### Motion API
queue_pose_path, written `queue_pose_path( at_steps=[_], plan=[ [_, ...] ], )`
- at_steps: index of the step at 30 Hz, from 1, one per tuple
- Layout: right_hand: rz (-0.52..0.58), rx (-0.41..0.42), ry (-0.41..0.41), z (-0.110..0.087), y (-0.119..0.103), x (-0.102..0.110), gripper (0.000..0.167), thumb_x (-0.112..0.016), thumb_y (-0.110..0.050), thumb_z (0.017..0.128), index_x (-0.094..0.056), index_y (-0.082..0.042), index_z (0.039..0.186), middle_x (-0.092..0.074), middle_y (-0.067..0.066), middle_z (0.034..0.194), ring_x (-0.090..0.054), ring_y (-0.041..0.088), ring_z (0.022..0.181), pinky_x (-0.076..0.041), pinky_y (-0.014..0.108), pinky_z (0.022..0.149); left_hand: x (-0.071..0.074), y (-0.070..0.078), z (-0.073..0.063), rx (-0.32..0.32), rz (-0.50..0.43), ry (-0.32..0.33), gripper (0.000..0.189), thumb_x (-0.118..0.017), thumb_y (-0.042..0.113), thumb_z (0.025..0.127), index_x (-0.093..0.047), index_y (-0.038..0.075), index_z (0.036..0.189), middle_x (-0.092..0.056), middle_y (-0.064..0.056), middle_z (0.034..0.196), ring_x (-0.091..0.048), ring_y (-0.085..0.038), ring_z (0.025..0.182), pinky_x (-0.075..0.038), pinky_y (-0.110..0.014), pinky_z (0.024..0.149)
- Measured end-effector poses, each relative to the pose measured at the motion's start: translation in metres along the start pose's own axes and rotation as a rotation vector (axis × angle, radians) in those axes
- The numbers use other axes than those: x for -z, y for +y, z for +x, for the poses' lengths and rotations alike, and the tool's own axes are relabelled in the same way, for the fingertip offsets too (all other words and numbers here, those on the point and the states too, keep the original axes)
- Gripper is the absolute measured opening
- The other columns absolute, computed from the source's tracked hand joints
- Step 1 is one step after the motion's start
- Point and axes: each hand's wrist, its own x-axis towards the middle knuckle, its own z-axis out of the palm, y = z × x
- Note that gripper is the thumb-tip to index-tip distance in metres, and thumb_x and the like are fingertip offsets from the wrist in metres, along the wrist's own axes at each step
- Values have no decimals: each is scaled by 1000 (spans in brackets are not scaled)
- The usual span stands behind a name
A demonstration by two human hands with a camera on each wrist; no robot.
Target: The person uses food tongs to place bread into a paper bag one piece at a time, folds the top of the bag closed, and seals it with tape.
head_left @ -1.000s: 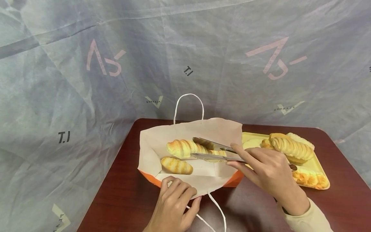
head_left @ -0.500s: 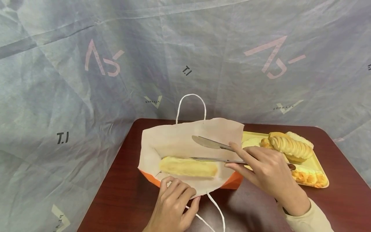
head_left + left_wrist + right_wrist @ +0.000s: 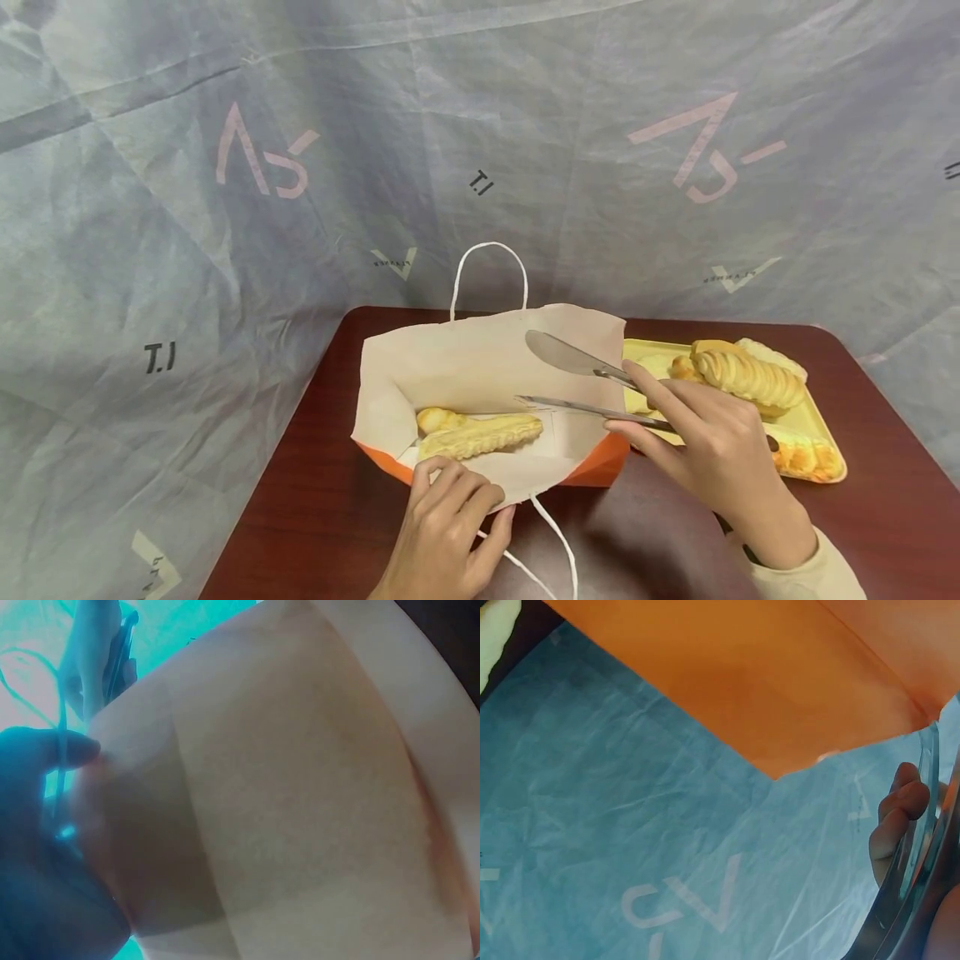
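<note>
A paper bag (image 3: 465, 367), white inside and orange outside, stands wide open on the table. Inside lies a long pale-yellow bread (image 3: 483, 437), partly covering a smaller bread (image 3: 435, 418). My left hand (image 3: 450, 521) grips the bag's near rim, thumb outside and fingers over the edge. Metal tongs (image 3: 558, 353) are in my right hand (image 3: 716, 446), their arms spread above the bag's right side with nothing between them. In the right wrist view, the tongs (image 3: 911, 892) show at right beside the bag's orange outside (image 3: 742, 682).
A yellow tray (image 3: 823, 429) with several breads (image 3: 750, 379) sits right of the bag, partly behind my right hand. White cord handles (image 3: 489, 245) rise behind the bag and hang in front. A grey sheet (image 3: 480, 125) hangs behind the dark red table (image 3: 300, 500).
The long bread left the tongs, dropped into the bag and settled on the smaller bread. The tongs spread, and my right hand shifted slightly right. My left hand stayed on the rim.
</note>
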Motion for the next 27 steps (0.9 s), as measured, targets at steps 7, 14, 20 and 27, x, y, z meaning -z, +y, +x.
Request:
queue_pose_path(
  at_steps=[7,14,20,27],
  plan=[
    [-10,-36,29,-8,2,6,52,-61,-50,95,-74,-2,110,-59,1,64,-40,11,48,-29,23,42,-1,0,0,-6,3,15,24,-54,20,96,-62,16,74,-57,8,72,-53,-10,69,-38,-40,81],
    [-13,-51,50,-12,2,12,52,-60,-49,96,-74,0,108,-63,4,67,-46,13,48,-32,25,42,-4,1,-1,-11,1,21,23,-54,20,95,-62,15,74,-57,8,73,-52,-10,69,-38,-39,82],
    [-13,-68,49,-22,2,16,52,-60,-48,96,-74,0,108,-61,1,65,-43,10,49,-31,23,43,-6,2,-3,-3,4,25,24,-54,20,95,-63,16,74,-57,7,72,-52,-10,68,-38,-40,82],
    [-21,-102,95,-30,1,22,53,-62,-49,95,-75,1,105,-61,3,65,-43,9,49,-33,25,46,-9,4,-3,0,14,33,27,-52,23,97,-63,16,73,-57,7,72,-53,-11,68,-38,-40,81]
  ],
)
